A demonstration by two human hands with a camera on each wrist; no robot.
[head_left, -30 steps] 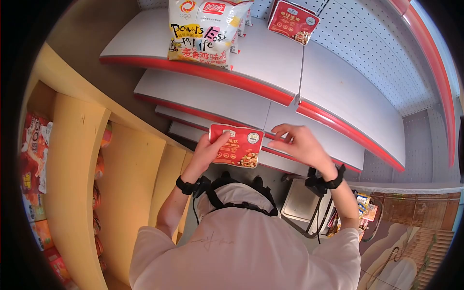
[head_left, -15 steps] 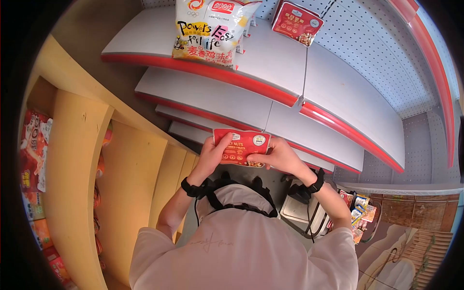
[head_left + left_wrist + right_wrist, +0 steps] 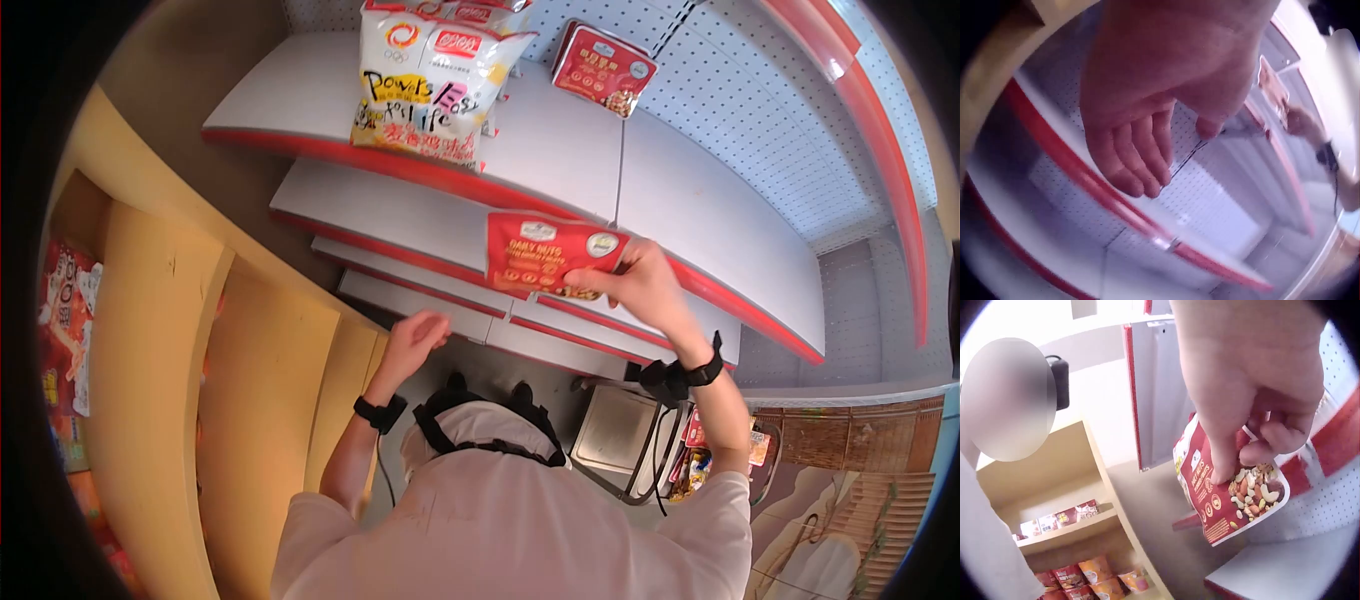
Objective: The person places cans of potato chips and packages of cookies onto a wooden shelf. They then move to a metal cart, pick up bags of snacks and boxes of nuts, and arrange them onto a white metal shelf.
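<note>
A red nut pouch [image 3: 545, 252] is pinched at its right edge by the right hand [image 3: 645, 290], thumb on the front. In the right wrist view the same pouch [image 3: 1213, 500] hangs from the right hand [image 3: 1254, 394], its nut picture facing the camera. Away from the pouch, the left hand [image 3: 412, 345] holds nothing, low in front of the lower shelves. The left wrist view shows the left hand [image 3: 1147, 112] with fingers loosely bent and nothing in them. On the upper shelf [image 3: 570, 165] stand a white snack bag [image 3: 425, 90] and more red nut pouches [image 3: 603, 70].
Wooden shelves [image 3: 270, 350] with packaged goods run along the left. A metal cart [image 3: 615, 430] stands lower right, with assorted packets [image 3: 695, 465] beside it. Red-edged shelf fronts [image 3: 740, 295] curve just beyond the right hand. Orange tubs [image 3: 1096, 570] show in the right wrist view.
The left hand has let go of the pouch and moved down and left. The right hand, which came onto the pouch's right side, has carried it up and right towards the shelves.
</note>
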